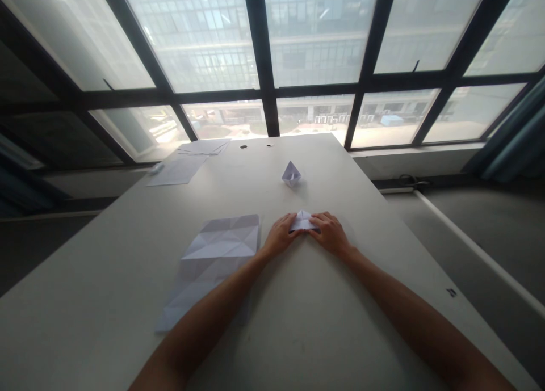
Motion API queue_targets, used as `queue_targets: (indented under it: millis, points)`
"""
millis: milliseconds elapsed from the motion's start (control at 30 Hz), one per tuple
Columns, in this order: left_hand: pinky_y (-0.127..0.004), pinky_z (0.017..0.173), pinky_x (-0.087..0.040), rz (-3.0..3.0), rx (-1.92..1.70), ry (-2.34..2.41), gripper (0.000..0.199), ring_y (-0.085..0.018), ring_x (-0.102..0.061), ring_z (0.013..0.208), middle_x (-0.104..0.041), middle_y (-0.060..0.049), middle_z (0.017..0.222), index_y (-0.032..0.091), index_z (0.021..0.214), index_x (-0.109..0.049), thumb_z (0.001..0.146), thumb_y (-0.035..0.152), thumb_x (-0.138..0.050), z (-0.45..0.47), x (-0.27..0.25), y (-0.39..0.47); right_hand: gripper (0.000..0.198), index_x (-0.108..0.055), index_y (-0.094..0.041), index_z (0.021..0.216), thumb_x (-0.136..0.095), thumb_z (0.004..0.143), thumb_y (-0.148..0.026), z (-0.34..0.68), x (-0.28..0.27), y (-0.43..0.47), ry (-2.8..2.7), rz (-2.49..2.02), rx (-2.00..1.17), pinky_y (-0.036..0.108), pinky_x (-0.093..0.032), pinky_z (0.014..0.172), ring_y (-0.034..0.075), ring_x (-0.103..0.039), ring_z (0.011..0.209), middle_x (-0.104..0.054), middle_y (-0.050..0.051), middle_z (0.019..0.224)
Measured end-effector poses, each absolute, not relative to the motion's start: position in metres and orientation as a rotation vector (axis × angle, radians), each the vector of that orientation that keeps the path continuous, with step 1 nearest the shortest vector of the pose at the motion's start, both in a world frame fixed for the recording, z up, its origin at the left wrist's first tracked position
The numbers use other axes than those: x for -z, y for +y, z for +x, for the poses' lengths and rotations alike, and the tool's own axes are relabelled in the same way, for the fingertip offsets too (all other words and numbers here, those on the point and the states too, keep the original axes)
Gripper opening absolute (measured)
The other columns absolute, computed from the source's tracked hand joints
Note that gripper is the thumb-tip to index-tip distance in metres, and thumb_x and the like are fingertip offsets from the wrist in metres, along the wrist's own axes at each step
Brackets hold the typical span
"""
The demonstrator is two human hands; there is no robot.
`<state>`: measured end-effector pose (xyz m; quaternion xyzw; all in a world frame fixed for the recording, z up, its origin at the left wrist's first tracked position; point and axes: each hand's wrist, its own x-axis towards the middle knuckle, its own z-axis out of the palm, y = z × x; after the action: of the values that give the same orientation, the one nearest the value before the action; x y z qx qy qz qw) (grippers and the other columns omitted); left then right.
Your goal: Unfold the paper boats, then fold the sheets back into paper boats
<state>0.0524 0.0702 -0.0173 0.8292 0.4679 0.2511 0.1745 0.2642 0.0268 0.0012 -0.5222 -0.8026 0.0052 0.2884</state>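
Observation:
A small folded piece of white paper (303,222) lies low over the table between my two hands, its peaked top pointing away from me. My left hand (281,232) grips its left side, thumb at the near edge and fingers on top. On the right side my right hand (328,232) holds it the same way. The thumbs nearly meet at the near edge, and the fingers cover both ends of the paper. Beyond it stands a folded paper boat (291,175). Left of my hands an unfolded, creased paper sheet (221,243) lies partly under my left forearm.
The white table (323,323) reaches toward a large window. Flat paper sheets (179,169) lie at its far left, with a small pale object (156,168) beside them. A small dark mark (451,293) is near the right edge. Two holes are at the far end.

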Motion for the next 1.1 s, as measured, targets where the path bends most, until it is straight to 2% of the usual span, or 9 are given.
queue_targets:
  millis: [167, 367, 500, 700, 867, 1000, 1100]
  points:
    - [-0.040, 0.113, -0.036, 2.376, -0.706, 1.326, 0.046, -0.025, -0.048, 0.134, -0.055, -0.014, 0.140, 0.016, 0.136, -0.054, 0.096, 0.038, -0.052, 0.053, 0.019, 0.070, 0.027, -0.069, -0.022, 0.109, -0.072, 0.084, -0.033, 0.267, 0.001, 0.027, -2.125, -1.411, -0.017, 0.038, -0.044, 0.094, 0.026, -0.055, 0.109, -0.067, 0.008, 0.117]
    - [-0.042, 0.115, -0.033, 2.481, -0.646, 1.312, 0.057, -0.028, -0.044, 0.137, -0.052, -0.018, 0.143, 0.012, 0.139, -0.050, 0.091, 0.040, -0.060, 0.055, 0.015, 0.064, 0.026, -0.069, -0.023, 0.111, -0.069, 0.086, -0.033, 0.267, 0.002, 0.028, -2.165, -1.412, -0.027, 0.036, -0.044, 0.095, 0.025, -0.055, 0.109, -0.067, 0.007, 0.119]
    - [-0.040, 0.115, -0.032, 2.497, -0.617, 1.337, 0.051, -0.026, -0.044, 0.137, -0.053, -0.017, 0.143, 0.014, 0.138, -0.051, 0.094, 0.038, -0.057, 0.055, 0.011, 0.062, 0.025, -0.069, -0.023, 0.111, -0.069, 0.087, -0.032, 0.267, 0.002, 0.028, -2.182, -1.428, -0.036, 0.036, -0.043, 0.094, 0.024, -0.055, 0.108, -0.068, 0.007, 0.117]
    - [-0.037, 0.108, -0.041, 2.539, -0.677, 1.289, 0.038, -0.025, -0.053, 0.129, -0.061, -0.011, 0.132, 0.022, 0.128, -0.058, 0.096, 0.041, -0.052, 0.053, 0.005, 0.062, 0.020, -0.070, -0.022, 0.107, -0.063, 0.092, -0.034, 0.267, 0.002, 0.029, -2.207, -1.429, -0.057, 0.035, -0.041, 0.091, 0.023, -0.056, 0.105, -0.070, 0.006, 0.109]
    - [-0.037, 0.106, -0.042, 2.487, -0.749, 1.243, 0.049, -0.025, -0.055, 0.124, -0.060, -0.012, 0.132, 0.017, 0.133, -0.054, 0.091, 0.042, -0.061, 0.051, 0.007, 0.065, 0.019, -0.070, -0.023, 0.107, -0.065, 0.090, -0.031, 0.266, 0.004, 0.029, -2.181, -1.391, -0.099, 0.035, -0.042, 0.093, 0.023, -0.055, 0.106, -0.069, 0.006, 0.110]
    - [-0.039, 0.108, -0.038, 2.403, -0.794, 1.393, 0.048, -0.026, -0.051, 0.126, -0.058, -0.012, 0.134, 0.017, 0.133, -0.054, 0.092, 0.042, -0.059, 0.050, 0.010, 0.069, 0.023, -0.069, -0.023, 0.110, -0.067, 0.087, -0.025, 0.266, 0.008, 0.030, -2.115, -1.379, -0.137, 0.037, -0.044, 0.095, 0.024, -0.055, 0.108, -0.068, 0.007, 0.111]
    - [-0.041, 0.103, -0.040, 2.347, -0.788, 1.639, 0.041, -0.028, -0.053, 0.119, -0.062, -0.010, 0.125, 0.021, 0.124, -0.061, 0.089, 0.043, -0.062, 0.049, 0.010, 0.070, 0.027, -0.067, -0.022, 0.113, -0.066, 0.086, -0.021, 0.267, 0.011, 0.032, -2.058, -1.378, -0.170, 0.038, -0.044, 0.097, 0.024, -0.055, 0.108, -0.067, 0.007, 0.111]
